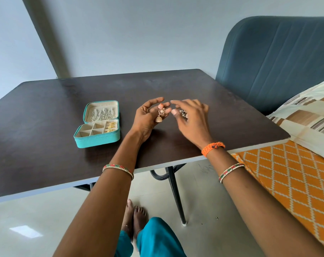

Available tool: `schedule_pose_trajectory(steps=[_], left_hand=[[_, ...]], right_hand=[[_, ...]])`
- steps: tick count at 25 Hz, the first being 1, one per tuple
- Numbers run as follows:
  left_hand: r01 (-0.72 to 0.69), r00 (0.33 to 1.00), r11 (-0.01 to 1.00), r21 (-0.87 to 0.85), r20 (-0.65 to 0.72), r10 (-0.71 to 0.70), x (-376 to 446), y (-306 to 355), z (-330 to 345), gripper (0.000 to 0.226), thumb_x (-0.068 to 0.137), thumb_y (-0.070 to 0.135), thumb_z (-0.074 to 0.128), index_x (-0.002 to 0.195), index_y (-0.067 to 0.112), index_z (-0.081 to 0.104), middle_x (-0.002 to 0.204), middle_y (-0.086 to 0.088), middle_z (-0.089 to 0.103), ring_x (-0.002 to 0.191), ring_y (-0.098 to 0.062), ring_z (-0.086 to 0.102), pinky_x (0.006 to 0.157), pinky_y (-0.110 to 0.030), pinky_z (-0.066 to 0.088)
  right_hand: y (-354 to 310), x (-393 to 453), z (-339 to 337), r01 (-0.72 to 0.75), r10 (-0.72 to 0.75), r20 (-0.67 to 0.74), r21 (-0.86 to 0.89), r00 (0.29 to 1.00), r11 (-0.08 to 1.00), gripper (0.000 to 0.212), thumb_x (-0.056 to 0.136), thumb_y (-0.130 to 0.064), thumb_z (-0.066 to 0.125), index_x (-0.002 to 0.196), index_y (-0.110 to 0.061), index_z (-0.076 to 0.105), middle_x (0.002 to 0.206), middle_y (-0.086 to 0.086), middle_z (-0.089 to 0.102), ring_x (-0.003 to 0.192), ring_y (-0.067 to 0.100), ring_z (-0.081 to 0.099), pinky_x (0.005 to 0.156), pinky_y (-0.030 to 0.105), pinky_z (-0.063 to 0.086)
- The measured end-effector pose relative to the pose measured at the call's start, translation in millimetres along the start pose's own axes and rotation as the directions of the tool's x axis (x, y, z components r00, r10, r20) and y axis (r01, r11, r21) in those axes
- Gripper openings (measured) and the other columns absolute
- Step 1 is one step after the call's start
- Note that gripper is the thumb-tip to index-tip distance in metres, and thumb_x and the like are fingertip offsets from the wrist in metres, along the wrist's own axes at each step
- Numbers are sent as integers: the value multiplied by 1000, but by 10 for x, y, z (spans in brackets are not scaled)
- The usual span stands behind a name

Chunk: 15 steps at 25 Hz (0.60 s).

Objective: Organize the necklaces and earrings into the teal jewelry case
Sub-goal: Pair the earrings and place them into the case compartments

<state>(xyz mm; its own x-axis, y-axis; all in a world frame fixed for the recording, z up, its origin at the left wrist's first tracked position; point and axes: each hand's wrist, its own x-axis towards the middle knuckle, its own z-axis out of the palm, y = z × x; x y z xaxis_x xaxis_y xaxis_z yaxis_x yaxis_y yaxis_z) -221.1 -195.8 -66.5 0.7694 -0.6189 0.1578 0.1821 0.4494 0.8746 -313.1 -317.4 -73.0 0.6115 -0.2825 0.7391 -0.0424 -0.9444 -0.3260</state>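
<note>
Left hand [148,115] is pinching a gold bell earring [159,115] at its fingertips above the dark table [46,145]; right hand [190,117] is hovering, fingers spread, over dark earrings [183,114]; teal jewelry case [98,140] is lying open, gold earrings [110,127] in its tray, silver chains [101,114] hanging in the lid

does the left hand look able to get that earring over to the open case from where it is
Probably yes. The left hand pinches the gold earring above the table, and the teal case lies open just to its left, with only bare tabletop between them and several compartments empty.
</note>
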Motion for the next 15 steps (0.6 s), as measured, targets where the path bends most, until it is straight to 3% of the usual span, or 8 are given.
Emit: schedule_pose_trajectory(steps=[3, 8, 11, 15], left_hand=[[-16, 1000, 991, 133, 1, 16, -31, -2, -6, 22, 91, -5, 52, 103, 11, 59, 69, 4, 73, 64, -6, 68, 63, -20, 55], [-86, 988, 947, 311, -100, 122, -43, -55, -9, 17, 91, -1, 56, 87, 14, 48, 75, -3, 64, 61, -8, 62, 57, -20, 52], [-122, 979, 904, 411, -103, 178, -49, -88, 20, 22, 91, 8, 59, 80, 14, 41, 73, -6, 57, 63, -9, 59, 63, -22, 54], [-83, 996, 938, 336, 44, 73, -80, -42, 26, 12, 94, 10, 54, 82, 8, 57, 73, -3, 68, 69, -11, 64, 75, -26, 56]], right_hand=[[-195, -19, 83, 20, -23, 26, 101, 999, 995, 22, 85, -35, 63, 106, -31, 67, 91, -10, 68, 91, 14, 57, 78, 35, 26], [-156, 8, 156, -205, 172, 123, 356, 977, 912, 14, 76, -29, 72, 89, -31, 68, 82, -13, 70, 83, 6, 63, 88, 44, 47], [-174, 26, 102, -316, 296, 133, 576, 946, 754, 10, 77, -13, 73, 83, -20, 69, 79, -7, 71, 75, 9, 66, 75, 32, 55], [-203, 4, 32, -277, 273, 99, 601, 957, 750, 13, 80, -7, 72, 93, -8, 73, 86, 0, 72, 80, 3, 64, 72, 18, 51]])
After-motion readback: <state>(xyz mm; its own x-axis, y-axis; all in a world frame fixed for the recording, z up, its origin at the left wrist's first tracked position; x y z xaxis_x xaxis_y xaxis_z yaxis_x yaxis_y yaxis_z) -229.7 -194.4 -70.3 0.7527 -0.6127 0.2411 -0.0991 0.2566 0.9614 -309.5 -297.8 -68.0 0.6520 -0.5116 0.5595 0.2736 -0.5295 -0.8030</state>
